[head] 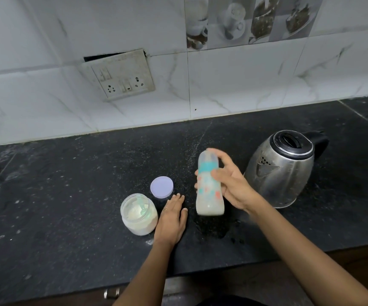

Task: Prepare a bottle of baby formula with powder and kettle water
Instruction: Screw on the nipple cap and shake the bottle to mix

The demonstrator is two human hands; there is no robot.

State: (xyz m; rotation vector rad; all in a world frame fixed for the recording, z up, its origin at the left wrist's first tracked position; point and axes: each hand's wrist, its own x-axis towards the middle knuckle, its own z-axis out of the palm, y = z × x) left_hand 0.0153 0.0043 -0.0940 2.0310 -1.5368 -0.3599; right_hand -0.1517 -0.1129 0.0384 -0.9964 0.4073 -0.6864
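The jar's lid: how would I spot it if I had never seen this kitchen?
Start at the black countertop below the white tiled wall. Left of the steel kettle and the baby bottle stands an open powder jar; the lid lies flat just behind it. It is the only lilac disc there.

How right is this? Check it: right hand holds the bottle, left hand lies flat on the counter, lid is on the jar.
Only the lid is wrong: the head view shows the jar open, the lid on the counter beside it. The right hand holds the bottle; the left hand lies flat on the counter.
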